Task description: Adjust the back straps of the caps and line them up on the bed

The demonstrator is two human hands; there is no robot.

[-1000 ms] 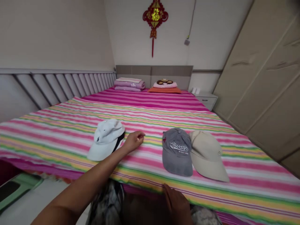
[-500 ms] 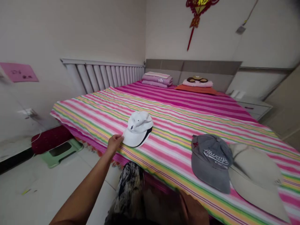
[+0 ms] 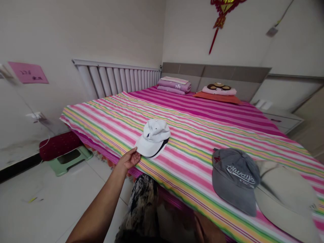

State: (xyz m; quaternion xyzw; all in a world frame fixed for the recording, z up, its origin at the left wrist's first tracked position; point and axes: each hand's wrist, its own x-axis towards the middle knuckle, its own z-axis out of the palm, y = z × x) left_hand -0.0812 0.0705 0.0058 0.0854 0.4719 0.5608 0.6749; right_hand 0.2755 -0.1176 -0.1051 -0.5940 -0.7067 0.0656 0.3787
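Observation:
My left hand (image 3: 128, 159) reaches out from the lower left, its fingers against the brim of a white baseball cap (image 3: 153, 138). That cap lies on a striped pink, yellow and green bedspread (image 3: 101, 125). Farther right sit a grey cap with "Always" embroidery (image 3: 235, 180) and a beige cap (image 3: 286, 195), touching each other. At the bottom edge, my right hand (image 3: 209, 231) is dim and mostly cut off, close to the bed's side. Neither hand lifts anything.
Folded pink bedding (image 3: 174, 85) and a pillow (image 3: 219, 90) lie at the headboard (image 3: 215, 72). A radiator (image 3: 116, 79) runs along the left wall. A green stool (image 3: 68, 162) stands on the tiled floor, and a bedside cabinet (image 3: 282, 119) stands at the right.
The view has swung left. My left hand has moved from beside the white cap to its brim. My right hand has sunk lower, mostly out of view.

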